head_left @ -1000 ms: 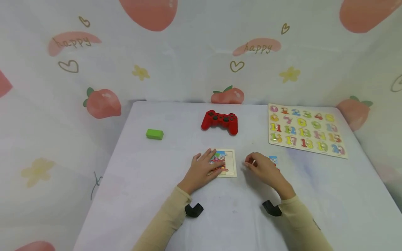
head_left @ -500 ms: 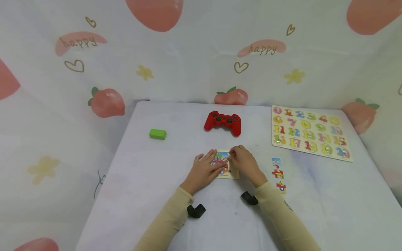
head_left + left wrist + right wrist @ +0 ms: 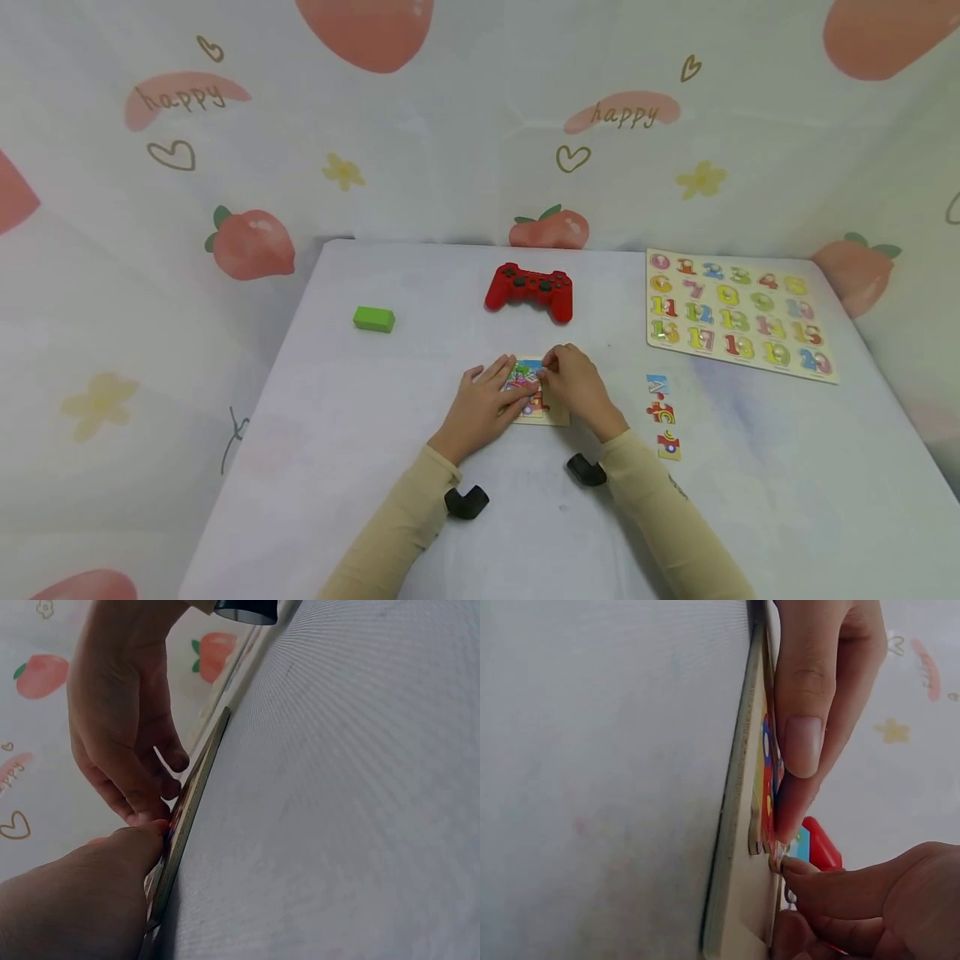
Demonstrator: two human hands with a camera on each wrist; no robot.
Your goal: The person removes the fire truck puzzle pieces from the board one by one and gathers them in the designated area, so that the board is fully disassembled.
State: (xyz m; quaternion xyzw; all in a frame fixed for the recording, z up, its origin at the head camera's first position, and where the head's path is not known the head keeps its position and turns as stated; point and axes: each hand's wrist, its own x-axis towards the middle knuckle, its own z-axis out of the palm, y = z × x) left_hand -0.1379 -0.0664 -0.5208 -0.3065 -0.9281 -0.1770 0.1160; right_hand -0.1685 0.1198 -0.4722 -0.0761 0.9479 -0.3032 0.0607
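A small wooden jigsaw board (image 3: 560, 414) lies at the middle of the table, its left part filled with a colourful picture. My left hand (image 3: 476, 412) rests on that picture with its fingers spread. At the board's upper right, my right hand (image 3: 577, 387) pinches a small puzzle piece (image 3: 790, 895) between thumb and forefinger, mostly hidden by the fingers. The right wrist view shows the thumb beside the edge of the fitted pieces (image 3: 766, 780), below the left fingers (image 3: 802, 742). To the right lie loose puzzle pieces (image 3: 662, 412) in a column.
Behind the board is a red game controller (image 3: 530, 290). A green block (image 3: 373, 319) sits at the back left. The number puzzle board (image 3: 738, 312) occupies the back right corner. A patterned cloth (image 3: 450, 125) hangs behind the table.
My right hand has moved left from beside the loose pieces onto the board's upper right, uncovering those pieces. Over the last half second it shifts slightly. My left hand stays on the board.
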